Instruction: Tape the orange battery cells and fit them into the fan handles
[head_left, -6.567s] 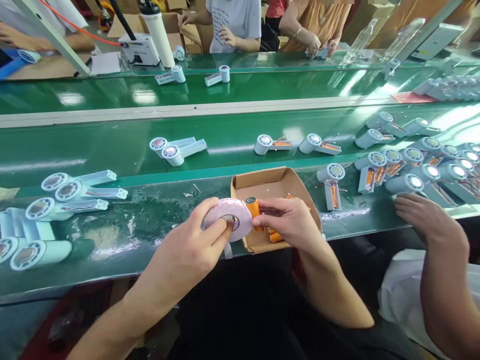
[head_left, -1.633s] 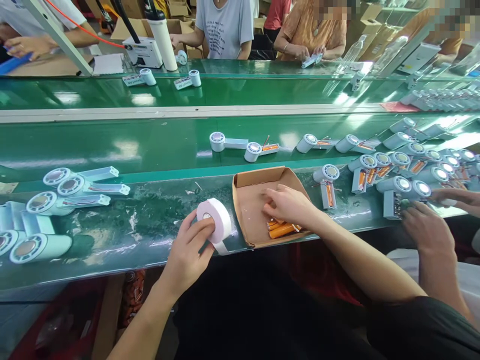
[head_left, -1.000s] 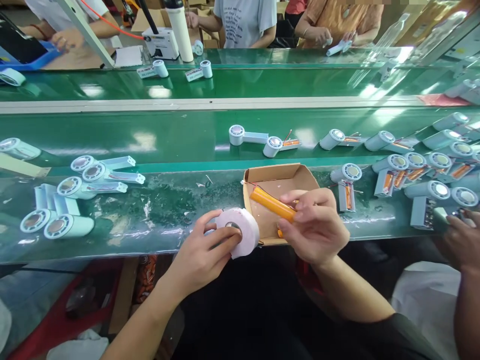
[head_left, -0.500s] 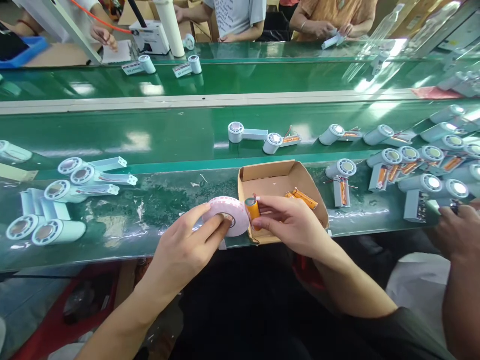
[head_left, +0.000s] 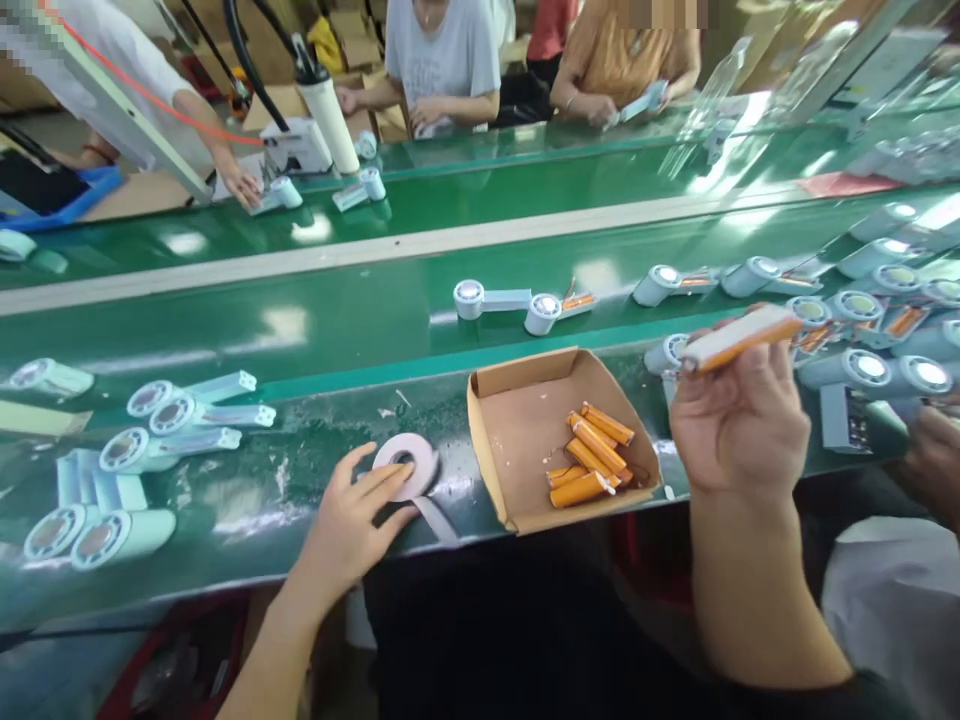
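Observation:
My left hand (head_left: 351,520) rests with spread fingers on a white tape roll (head_left: 406,466) lying flat on the green table edge, a strip of tape trailing from it. My right hand (head_left: 739,425) is raised to the right, fingers closed on an orange battery (head_left: 739,339) with a white strip along its top. Between my hands sits an open cardboard box (head_left: 504,455) with several orange batteries (head_left: 590,457) in its right half.
Pale fan bodies (head_left: 142,445) lie at the left, more (head_left: 862,320) crowd the right, two (head_left: 517,300) rest on the conveyor belt. A neighbour's hand (head_left: 934,460) works at the right edge. People stand across the far belt (head_left: 450,190).
My right hand has lifted the battery away from the roll, up and to the right, now with white tape on it. My left hand has laid the roll flat on the table.

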